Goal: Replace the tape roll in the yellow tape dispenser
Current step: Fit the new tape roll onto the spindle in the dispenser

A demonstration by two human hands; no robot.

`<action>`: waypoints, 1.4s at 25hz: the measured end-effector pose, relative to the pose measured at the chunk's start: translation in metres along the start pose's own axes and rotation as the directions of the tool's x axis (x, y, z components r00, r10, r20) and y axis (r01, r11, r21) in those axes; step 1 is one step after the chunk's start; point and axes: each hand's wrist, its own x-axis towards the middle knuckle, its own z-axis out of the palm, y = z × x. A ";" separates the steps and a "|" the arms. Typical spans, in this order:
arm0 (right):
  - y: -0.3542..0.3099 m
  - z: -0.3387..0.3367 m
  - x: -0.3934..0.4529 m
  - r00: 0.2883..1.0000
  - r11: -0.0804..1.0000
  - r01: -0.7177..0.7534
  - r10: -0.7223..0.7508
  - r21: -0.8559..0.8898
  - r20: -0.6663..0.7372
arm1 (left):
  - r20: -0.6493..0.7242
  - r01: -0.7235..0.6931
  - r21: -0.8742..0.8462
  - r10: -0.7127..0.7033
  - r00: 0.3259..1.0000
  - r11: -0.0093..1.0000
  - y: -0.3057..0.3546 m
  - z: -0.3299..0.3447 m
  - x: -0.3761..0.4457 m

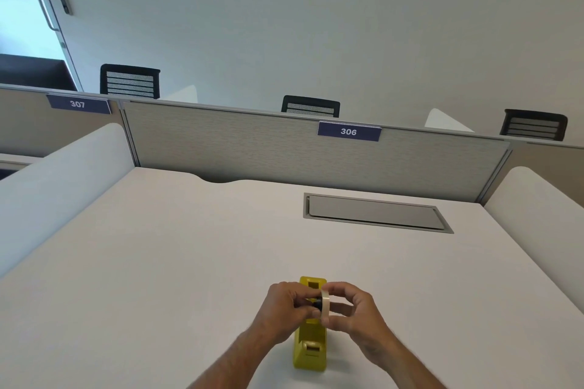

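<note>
The yellow tape dispenser (310,347) stands on the white desk (177,262), near its front edge, lengthwise away from me. Both hands hover just above its middle. My right hand (357,316) pinches a cream tape roll (325,306) held upright on edge. My left hand (284,306) grips a black spool core (317,304) that meets the roll's left face. How far the core sits inside the roll is hidden by my fingers. The dispenser's roll cradle is mostly covered by my hands.
A grey cable hatch (376,213) is set flush in the desk at the back right. A grey partition (252,142) labelled 306 closes the far side, with white side dividers (60,186) left and right. Black chair backs (129,80) show behind it.
</note>
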 end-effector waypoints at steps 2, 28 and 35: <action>-0.001 0.002 0.002 0.999 0.991 0.011 -0.015 -0.133 -0.031 | -0.006 0.011 0.002 -0.011 1.000 1.000 -0.001 -0.001 0.000; 0.007 0.011 0.032 0.987 0.695 0.058 -0.145 -0.717 -0.061 | -0.003 0.116 0.391 -0.125 0.992 0.913 -0.044 -0.001 0.006; 0.010 0.012 0.035 0.987 0.672 0.048 -0.146 -0.739 -0.069 | 0.008 0.103 0.381 -0.115 0.993 0.919 -0.043 -0.003 0.006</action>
